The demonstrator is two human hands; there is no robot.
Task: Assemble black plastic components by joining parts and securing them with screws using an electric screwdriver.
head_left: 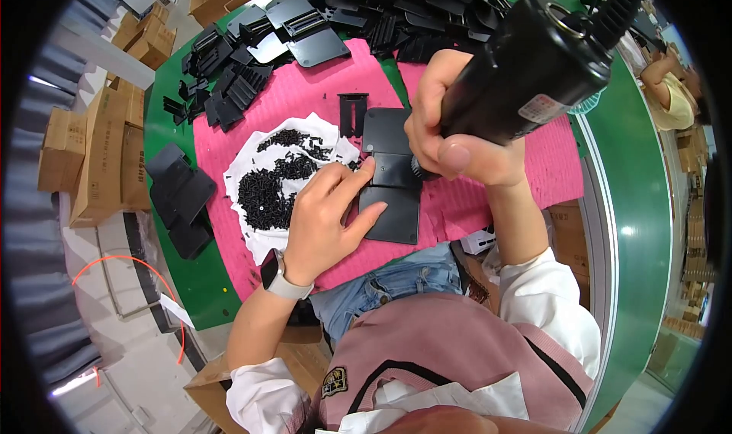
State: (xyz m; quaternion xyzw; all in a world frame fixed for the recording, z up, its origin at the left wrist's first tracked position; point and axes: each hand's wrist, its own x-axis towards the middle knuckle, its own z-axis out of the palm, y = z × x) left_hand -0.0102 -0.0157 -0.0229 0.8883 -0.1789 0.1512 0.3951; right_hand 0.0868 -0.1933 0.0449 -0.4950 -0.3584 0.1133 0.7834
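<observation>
My right hand (465, 140) is wrapped around a thick black electric screwdriver (526, 68), its tip angled down to the left. The tip meets the right side of a flat black plate assembly (389, 217), made of joined panels, near its middle seam. My left hand (328, 213) holds the assembly's left side, index fingertip at the seam and thumb on the lower panel. Just left of this hand, many small black screws (263, 194) lie in piles on a white cloth (263, 259). A slotted black bracket (353, 114) lies beyond my left fingers.
A pink foam mat (320, 91) covers part of the green table (183, 281). Stacked black plates (313, 38) and small brackets (236, 91) line its far side. Another black assembly (183, 198) lies at the left edge. Cardboard boxes (107, 152) stand further left. A cable rises from the screwdriver.
</observation>
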